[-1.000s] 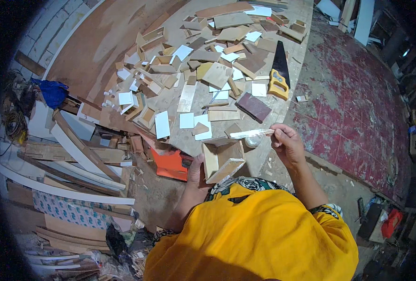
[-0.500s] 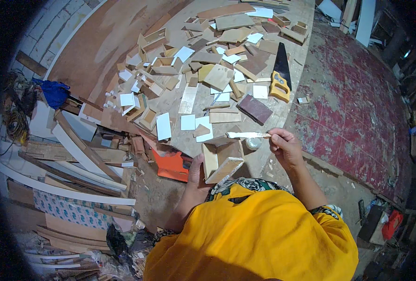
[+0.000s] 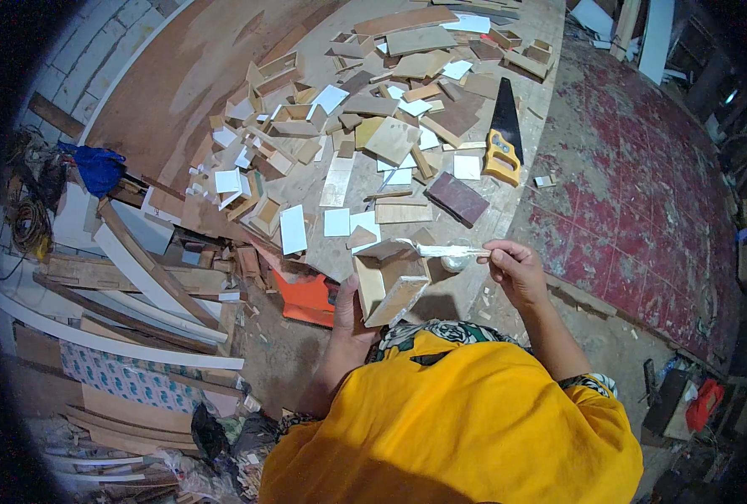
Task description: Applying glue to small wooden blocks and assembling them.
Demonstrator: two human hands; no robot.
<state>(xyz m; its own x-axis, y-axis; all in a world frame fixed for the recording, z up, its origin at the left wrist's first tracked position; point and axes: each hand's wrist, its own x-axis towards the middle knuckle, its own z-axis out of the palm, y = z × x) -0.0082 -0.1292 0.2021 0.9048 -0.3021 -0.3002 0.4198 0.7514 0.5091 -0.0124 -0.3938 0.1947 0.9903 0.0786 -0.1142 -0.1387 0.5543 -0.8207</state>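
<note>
My left hand (image 3: pixel 350 315) grips a small open wooden box (image 3: pixel 375 288) from its left side, above the near edge of the table. White paste lines the box's near right edge. My right hand (image 3: pixel 515 270) is closed on the end of a thin stick (image 3: pixel 457 251) smeared with white paste. The stick's tip meets the box's far right corner, where white paste also shows. Just beneath the stick stands a small round container (image 3: pixel 454 264), partly hidden by it. A dark brown wooden block (image 3: pixel 457 199) lies beyond.
Wood offcuts, white square pieces (image 3: pixel 336 223) and small wooden boxes (image 3: pixel 298 119) cover much of the table (image 3: pixel 495 202). A handsaw (image 3: pixel 503 143) with a yellow handle lies near its right edge. An orange object (image 3: pixel 306 301) is left of the box; boards (image 3: pixel 155 277) are stacked farther left.
The box has shifted slightly left and its far edge now carries white paste. My right hand has brought the stick's coated end against the box's far right corner.
</note>
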